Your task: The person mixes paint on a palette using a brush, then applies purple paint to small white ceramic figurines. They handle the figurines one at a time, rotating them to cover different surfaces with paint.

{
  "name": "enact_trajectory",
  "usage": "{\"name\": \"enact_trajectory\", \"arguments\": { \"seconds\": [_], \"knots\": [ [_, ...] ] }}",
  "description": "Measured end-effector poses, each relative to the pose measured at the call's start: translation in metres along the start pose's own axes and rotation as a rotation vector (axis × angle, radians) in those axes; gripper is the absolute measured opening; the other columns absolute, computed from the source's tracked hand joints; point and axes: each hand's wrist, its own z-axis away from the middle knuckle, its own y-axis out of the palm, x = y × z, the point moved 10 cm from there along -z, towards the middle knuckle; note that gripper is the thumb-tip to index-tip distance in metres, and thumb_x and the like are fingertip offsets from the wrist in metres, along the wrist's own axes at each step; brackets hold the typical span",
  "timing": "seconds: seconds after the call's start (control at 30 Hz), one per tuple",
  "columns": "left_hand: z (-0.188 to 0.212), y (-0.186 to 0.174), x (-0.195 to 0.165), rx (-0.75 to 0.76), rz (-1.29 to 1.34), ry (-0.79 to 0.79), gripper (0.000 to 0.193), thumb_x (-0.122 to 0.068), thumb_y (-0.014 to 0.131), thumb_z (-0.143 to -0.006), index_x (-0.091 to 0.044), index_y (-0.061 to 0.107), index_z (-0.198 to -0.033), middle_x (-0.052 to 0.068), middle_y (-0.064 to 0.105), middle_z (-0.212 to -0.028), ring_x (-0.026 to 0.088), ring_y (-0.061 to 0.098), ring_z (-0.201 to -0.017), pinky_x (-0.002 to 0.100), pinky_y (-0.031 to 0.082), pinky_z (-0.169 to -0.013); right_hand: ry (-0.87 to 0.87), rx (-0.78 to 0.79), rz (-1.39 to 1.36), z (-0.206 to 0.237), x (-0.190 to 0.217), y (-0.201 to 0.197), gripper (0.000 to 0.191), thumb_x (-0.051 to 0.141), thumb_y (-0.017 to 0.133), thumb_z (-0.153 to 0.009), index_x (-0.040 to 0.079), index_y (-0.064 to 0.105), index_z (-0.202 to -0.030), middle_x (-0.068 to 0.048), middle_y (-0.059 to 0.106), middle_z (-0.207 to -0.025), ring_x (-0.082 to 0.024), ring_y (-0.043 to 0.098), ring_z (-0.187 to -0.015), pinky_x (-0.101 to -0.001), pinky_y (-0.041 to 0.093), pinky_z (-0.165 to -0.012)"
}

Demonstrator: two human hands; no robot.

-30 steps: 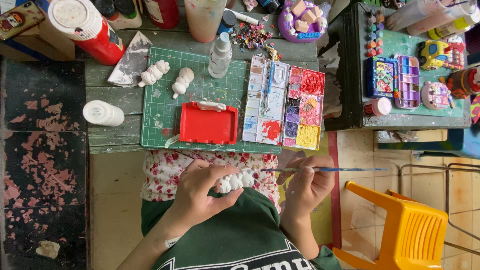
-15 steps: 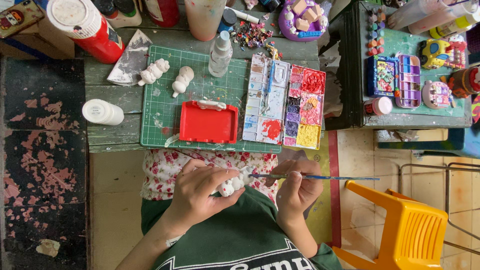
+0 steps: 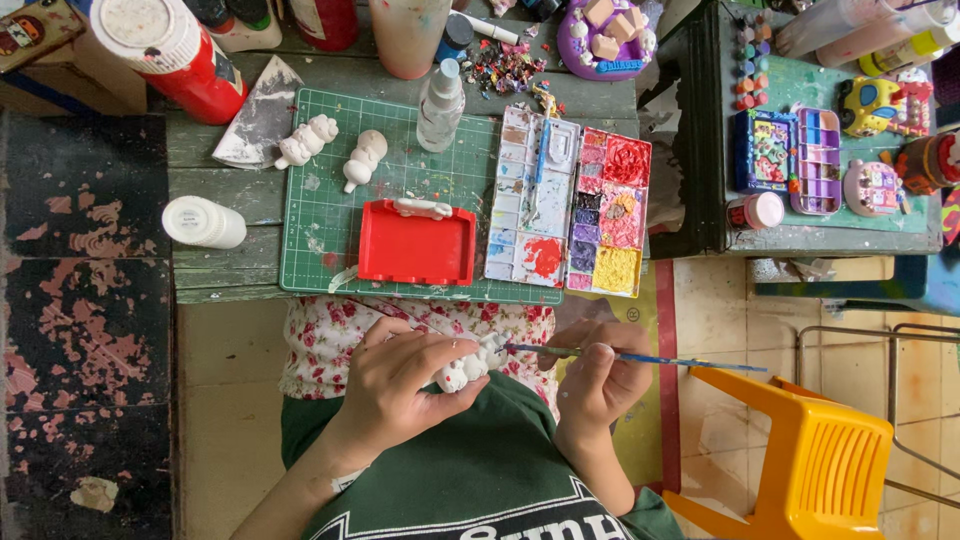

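Note:
My left hand (image 3: 405, 380) is closed around a small white clay figure (image 3: 470, 365), held over my lap in front of the table. My right hand (image 3: 598, 375) grips a thin blue-handled paintbrush (image 3: 640, 357); its tip touches the figure's right side and its handle points right. On the green cutting mat (image 3: 330, 215) lie a red tray (image 3: 416, 245) and two more white clay figures (image 3: 335, 150). An open paint palette (image 3: 570, 215) with many colours rests on the mat's right part.
A spray bottle (image 3: 440, 100), a red-and-white can (image 3: 170, 50), a white jar (image 3: 203, 222) and a pink cup (image 3: 410, 35) stand on the wooden table. To the right is a side table with painted trinkets (image 3: 830, 160). A yellow plastic chair (image 3: 800, 460) sits at lower right.
The left hand has turned the clay figure and closed more around it. The brush has dropped slightly and its tip now meets the figure.

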Motion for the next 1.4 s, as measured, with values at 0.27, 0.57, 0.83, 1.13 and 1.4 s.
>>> {"name": "enact_trajectory", "arguments": {
  "seconds": [0.27, 0.57, 0.83, 1.13, 1.4],
  "knots": [
    [0.0, -0.002, -0.004, -0.012, -0.039, 0.053, 0.046, -0.022, 0.09, -0.082, -0.015, 0.063, -0.118, -0.006, 0.074, -0.105, 0.01, 0.07, -0.086, 0.033, 0.045, -0.079, -0.062, -0.03, 0.091, -0.004, 0.009, -0.008, 0.029, 0.03, 0.051, -0.113, 0.003, 0.044, -0.106, -0.021, 0.067, -0.084, -0.017, 0.058, -0.06, -0.0278, 0.05, -0.055],
    [0.002, -0.002, -0.002, 0.008, -0.056, 0.053, 0.056, -0.016, 0.089, -0.081, -0.024, 0.063, -0.13, -0.006, 0.068, -0.108, 0.012, 0.065, -0.092, 0.035, 0.044, -0.084, -0.261, 0.165, 0.211, -0.003, 0.017, 0.003, 0.032, 0.033, 0.048, -0.113, 0.003, 0.046, -0.103, -0.021, 0.066, -0.081, -0.017, 0.06, -0.055, -0.0275, 0.049, -0.054],
    [0.007, 0.001, 0.001, 0.004, -0.071, 0.034, 0.056, -0.014, 0.087, -0.082, -0.027, 0.063, -0.132, -0.002, 0.065, -0.113, 0.015, 0.064, -0.099, 0.038, 0.044, -0.089, 0.048, 0.109, -0.123, -0.002, -0.007, -0.01, 0.023, 0.024, 0.054, -0.112, 0.007, 0.039, -0.117, -0.02, 0.063, -0.094, -0.018, 0.058, -0.06, -0.0264, 0.045, -0.056],
    [0.009, -0.001, 0.004, 0.0, -0.058, 0.02, 0.053, -0.012, 0.086, -0.084, -0.026, 0.064, -0.131, -0.001, 0.064, -0.115, 0.017, 0.064, -0.1, 0.04, 0.044, -0.092, 0.219, 0.094, -0.309, -0.002, -0.033, -0.01, 0.015, 0.013, 0.055, -0.11, 0.007, 0.042, -0.117, -0.019, 0.063, -0.104, -0.018, 0.06, -0.064, -0.0272, 0.046, -0.054],
    [0.005, -0.002, 0.006, -0.024, -0.01, 0.01, 0.045, -0.008, 0.083, -0.086, -0.02, 0.059, -0.122, -0.001, 0.069, -0.124, 0.019, 0.068, -0.105, 0.043, 0.044, -0.097, 0.294, 0.191, -0.331, 0.005, -0.036, -0.002, 0.012, 0.011, 0.056, -0.11, 0.006, 0.046, -0.113, -0.019, 0.063, -0.105, -0.019, 0.062, -0.068, -0.0264, 0.047, -0.058]
  ]
}}
